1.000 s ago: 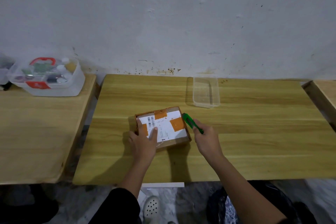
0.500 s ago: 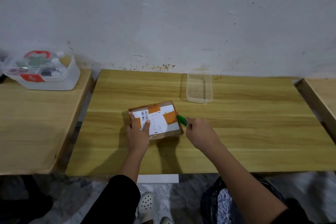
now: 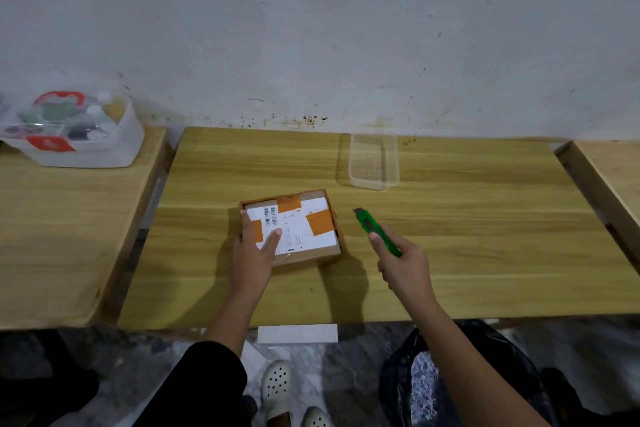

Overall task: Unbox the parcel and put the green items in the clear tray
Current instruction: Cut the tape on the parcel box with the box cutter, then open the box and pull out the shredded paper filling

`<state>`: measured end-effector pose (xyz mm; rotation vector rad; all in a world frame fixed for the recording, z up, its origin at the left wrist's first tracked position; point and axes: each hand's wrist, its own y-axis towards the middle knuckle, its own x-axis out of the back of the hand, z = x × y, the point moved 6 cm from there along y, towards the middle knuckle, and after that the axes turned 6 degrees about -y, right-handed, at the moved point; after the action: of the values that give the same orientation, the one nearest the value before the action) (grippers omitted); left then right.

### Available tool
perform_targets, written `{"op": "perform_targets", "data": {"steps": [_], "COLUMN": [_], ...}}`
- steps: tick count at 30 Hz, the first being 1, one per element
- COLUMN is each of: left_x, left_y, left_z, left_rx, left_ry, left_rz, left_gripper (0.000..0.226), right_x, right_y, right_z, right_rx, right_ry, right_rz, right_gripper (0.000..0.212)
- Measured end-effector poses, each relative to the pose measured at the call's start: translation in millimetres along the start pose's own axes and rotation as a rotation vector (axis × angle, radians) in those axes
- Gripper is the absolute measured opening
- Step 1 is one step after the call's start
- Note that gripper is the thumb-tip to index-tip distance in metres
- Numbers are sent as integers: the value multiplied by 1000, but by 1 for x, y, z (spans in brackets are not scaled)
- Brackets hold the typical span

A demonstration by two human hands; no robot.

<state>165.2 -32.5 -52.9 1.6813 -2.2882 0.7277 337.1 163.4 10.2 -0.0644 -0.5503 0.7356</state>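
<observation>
Leftmost, a lidded white storage box point(image 3: 74, 133) with a red handle stands on a separate side counter point(image 3: 52, 236) by the wall. Next, on the main counter point(image 3: 450, 253), the left hand point(image 3: 254, 253) lies flat and spread on the near-left part of the cardboard parcel point(image 3: 294, 225), fingers extended across its white label and orange tape, pressing rather than gripping. The parcel is closed and sits near the counter's middle. To its right, apart from the box, the right hand point(image 3: 403, 267) is curled around the handle of a green box cutter point(image 3: 375, 230), thumb along its top, the tip pointing up and left toward the parcel's right side without touching it. Beyond both, near the wall, the clear tray point(image 3: 374, 161) stands with nothing visible inside. A black bag point(image 3: 450, 374) sits on the floor below the right forearm.
</observation>
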Motion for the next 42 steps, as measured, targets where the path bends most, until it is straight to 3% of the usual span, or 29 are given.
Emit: {"op": "perform_targets", "data": {"steps": [7,12,18,22,27,32,36,42], "left_x": [13,40,55,61,61,62,53,45], "left_y": [17,50,103,149,199,206,182,163], "left_z": [-11,-20,-30,-38,-47,-55,-46,-40], "left_rx": [-83,-112,-123,-174,-234,-207,16,105], "left_ry": [85,181,261,163,230,312,111,-157], "left_rz": [191,44,-40,126,312,41,-36,-95], "left_gripper": [78,76,62,52,62,70,73,74], "right_x": [-32,-58,-95,-121,-151,-164,-171,-174], "right_y": [21,43,87,127,178,211,225,239], "right_z": [-9,-1,8,23,33,40,41,45], "right_rx": [-81,-42,-8,-1,41,2,24,15], "right_ry": [247,290,142,69,-94,-293,-484,-636], "right_rz": [144,243,180,131,61,-29,-97,-153], "right_gripper": [46,52,49,48,48,51,53,46]}}
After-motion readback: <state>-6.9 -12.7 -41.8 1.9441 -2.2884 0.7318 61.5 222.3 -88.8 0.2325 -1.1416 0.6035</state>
